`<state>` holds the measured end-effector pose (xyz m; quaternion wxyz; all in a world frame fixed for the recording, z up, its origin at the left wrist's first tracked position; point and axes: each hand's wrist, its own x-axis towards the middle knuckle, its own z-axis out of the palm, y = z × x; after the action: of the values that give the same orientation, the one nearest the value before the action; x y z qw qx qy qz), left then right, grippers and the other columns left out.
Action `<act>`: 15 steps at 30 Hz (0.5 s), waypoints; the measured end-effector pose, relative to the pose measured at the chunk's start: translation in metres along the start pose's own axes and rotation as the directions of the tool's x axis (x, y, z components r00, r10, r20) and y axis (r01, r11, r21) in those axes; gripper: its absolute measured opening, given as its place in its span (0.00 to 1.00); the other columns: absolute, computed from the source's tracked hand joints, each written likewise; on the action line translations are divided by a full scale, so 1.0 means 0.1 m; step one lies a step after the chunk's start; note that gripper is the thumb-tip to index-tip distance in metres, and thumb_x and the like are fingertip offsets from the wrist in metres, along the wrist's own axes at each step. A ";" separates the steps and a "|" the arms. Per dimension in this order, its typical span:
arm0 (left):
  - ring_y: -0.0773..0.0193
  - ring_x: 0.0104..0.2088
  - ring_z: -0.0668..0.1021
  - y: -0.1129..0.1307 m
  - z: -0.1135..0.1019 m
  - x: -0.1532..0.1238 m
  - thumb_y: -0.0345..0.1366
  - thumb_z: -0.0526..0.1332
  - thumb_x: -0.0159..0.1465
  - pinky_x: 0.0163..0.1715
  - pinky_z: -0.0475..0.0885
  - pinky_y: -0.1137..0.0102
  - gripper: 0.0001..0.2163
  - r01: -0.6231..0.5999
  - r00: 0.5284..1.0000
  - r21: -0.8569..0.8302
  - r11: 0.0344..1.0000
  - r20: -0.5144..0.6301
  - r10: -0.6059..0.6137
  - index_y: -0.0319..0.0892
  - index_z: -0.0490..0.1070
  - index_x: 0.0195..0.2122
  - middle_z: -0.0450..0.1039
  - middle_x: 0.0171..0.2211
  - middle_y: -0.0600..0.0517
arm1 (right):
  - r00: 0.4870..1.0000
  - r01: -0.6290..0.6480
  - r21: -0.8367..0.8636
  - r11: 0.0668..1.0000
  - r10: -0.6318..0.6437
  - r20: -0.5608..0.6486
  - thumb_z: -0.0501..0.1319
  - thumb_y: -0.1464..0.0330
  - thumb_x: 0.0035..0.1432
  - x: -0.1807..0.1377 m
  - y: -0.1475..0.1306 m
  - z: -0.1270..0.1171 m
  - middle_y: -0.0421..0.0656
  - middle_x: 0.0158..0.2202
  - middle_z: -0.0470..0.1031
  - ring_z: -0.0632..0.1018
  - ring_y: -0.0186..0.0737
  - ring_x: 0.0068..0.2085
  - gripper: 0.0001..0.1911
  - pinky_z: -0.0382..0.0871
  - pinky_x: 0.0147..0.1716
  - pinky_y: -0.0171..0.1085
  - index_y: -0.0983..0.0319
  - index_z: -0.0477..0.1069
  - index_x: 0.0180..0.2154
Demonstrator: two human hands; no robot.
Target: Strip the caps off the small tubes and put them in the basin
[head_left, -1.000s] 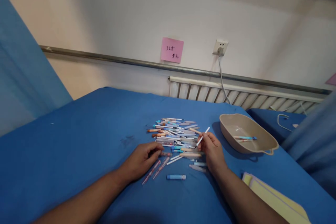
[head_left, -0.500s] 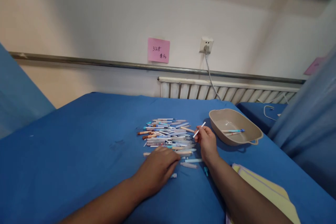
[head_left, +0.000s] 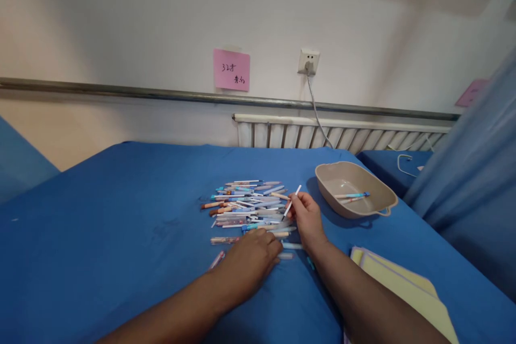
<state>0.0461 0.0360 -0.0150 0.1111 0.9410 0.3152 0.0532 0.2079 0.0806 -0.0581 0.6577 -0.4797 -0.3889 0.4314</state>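
Observation:
My right hand (head_left: 307, 221) pinches a slim white pen refill (head_left: 292, 200) between thumb and fingers. It slants upward, with its dark tip pointing down toward a pile of pens (head_left: 258, 204). My left hand (head_left: 256, 255) lies palm down over the near edge of the pile. Its fingers are bent together, and whatever is under them is hidden. The pile mixes pale barrels, thin white refills and brown and blue-topped pens, mostly lying sideways. A pale blue pen barrel (head_left: 292, 246) sits between my hands. Near my left wrist is a pinkish pen (head_left: 216, 260).
A beige basin (head_left: 377, 193) with a few pens inside stands to the right on the blue-covered bed (head_left: 121, 215). Folded yellow cloth (head_left: 407, 285) lies beside my right forearm. Behind the bed are a radiator (head_left: 282, 134), a wall rail and a plugged-in cable (head_left: 316, 113).
The refill in my right hand has tilted more upright, its lower end nearer the pile. My left hand has shifted slightly, and the pinkish pen now shows by its wrist. The view has moved a little.

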 end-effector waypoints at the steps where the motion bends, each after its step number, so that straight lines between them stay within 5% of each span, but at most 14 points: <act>1: 0.57 0.39 0.72 -0.02 0.00 -0.02 0.34 0.55 0.64 0.40 0.66 0.64 0.05 0.006 1.000 -0.032 0.999 -0.018 -0.007 0.43 0.69 0.38 0.72 0.37 0.49 | 1.000 0.004 -0.004 1.000 -0.004 0.003 0.58 0.56 0.53 -0.01 -0.01 0.00 0.33 0.16 0.65 0.65 0.30 0.17 0.15 0.57 0.19 0.30 0.61 0.64 0.25; 7: 0.59 0.42 0.72 -0.12 -0.06 -0.16 0.35 0.53 0.65 0.43 0.66 0.65 0.11 0.038 0.974 -0.274 0.961 -0.206 -0.098 0.47 0.65 0.48 0.71 0.42 0.49 | 1.000 0.029 -0.022 0.999 -0.028 0.011 0.58 0.56 0.54 -0.01 -0.02 -0.01 0.34 0.17 0.65 0.65 0.30 0.18 0.15 0.58 0.20 0.30 0.61 0.64 0.25; 15: 0.64 0.34 0.71 -0.15 -0.10 -0.12 0.35 0.53 0.64 0.35 0.66 0.71 0.07 0.059 0.946 -0.487 0.871 -0.252 -0.206 0.44 0.70 0.37 0.70 0.34 0.51 | 0.999 0.037 -0.055 0.998 -0.036 0.019 0.58 0.55 0.54 -0.03 -0.02 -0.01 0.34 0.18 0.66 0.65 0.31 0.18 0.16 0.58 0.19 0.30 0.61 0.65 0.25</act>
<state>0.0259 0.0420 -0.0092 0.2923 0.8423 0.3701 0.2609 0.2087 0.0769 -0.0567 0.6484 -0.4864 -0.4153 0.4129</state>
